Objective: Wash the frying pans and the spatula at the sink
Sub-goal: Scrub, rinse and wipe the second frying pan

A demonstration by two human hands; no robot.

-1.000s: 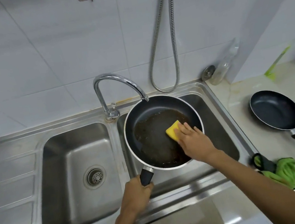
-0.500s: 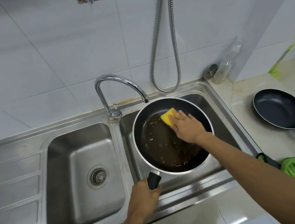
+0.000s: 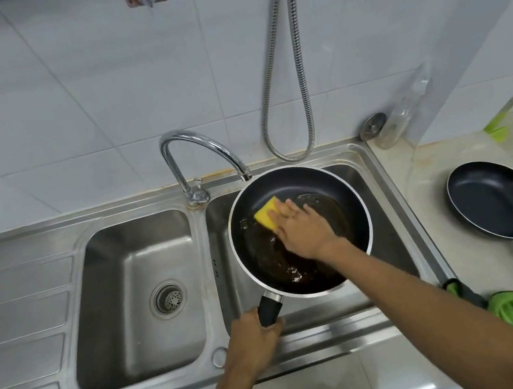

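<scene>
Since your right hand (image 3: 306,230) has slid the yellow sponge (image 3: 267,216) from the near side of the pan (image 3: 297,180) up toward the faucet (image 3: 201,142), you're mid-scrub, fingers flat and pressing the sponge down. Your left hand (image 3: 253,342) is wrapped round the pan's handle, holding it over the sink (image 3: 387,222). There's brown water around your right wrist, so it's not clean yet. The second pan (image 3: 497,199) sits well right of that hand on the desk (image 3: 426,191).

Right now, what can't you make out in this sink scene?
Head view only:
- Right basin: drain hidden under the held pan.
- Sponge: half covered by the right hand.
- Pan handle: mostly inside the left hand.
- Second pan: handle end cut by the frame's edge.
- Spatula: none recognisable.
</scene>
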